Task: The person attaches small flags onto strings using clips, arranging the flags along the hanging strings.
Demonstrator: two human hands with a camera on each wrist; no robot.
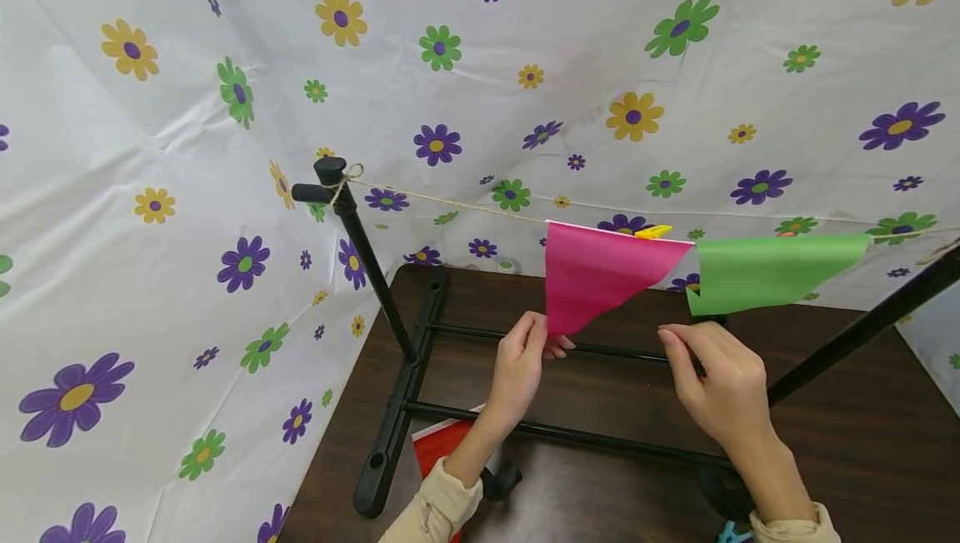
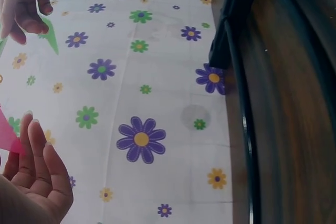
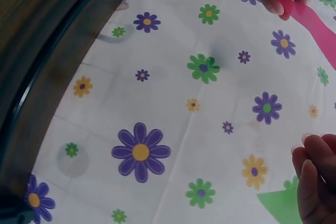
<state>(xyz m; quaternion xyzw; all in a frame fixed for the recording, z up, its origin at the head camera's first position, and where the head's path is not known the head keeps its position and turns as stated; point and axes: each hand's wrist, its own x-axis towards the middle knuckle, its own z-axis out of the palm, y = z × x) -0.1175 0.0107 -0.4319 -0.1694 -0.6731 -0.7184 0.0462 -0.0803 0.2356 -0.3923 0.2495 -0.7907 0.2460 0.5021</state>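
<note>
A pink paper pennant (image 1: 600, 272) hangs from a thin string (image 1: 450, 203), with a yellow clothespin (image 1: 652, 231) at its top edge. My left hand (image 1: 517, 368) pinches the pennant's lower tip between thumb and fingers. To its right a green pennant (image 1: 772, 272) hangs on the same string, its lower left corner creased and folded. Just below that corner is my right hand (image 1: 720, 381), fingers loosely bent, with nothing visible in them. The left wrist view shows the right hand (image 2: 26, 6) with its fingers apart in front of the green pennant (image 2: 51, 38).
The string runs between two black posts (image 1: 375, 268) of a frame on a dark wooden table (image 1: 600, 493). Behind hangs a white flowered cloth (image 1: 187, 276). Partly behind my left forearm lies a red piece (image 1: 435, 443). A blue clip (image 1: 731, 533) is near my right sleeve.
</note>
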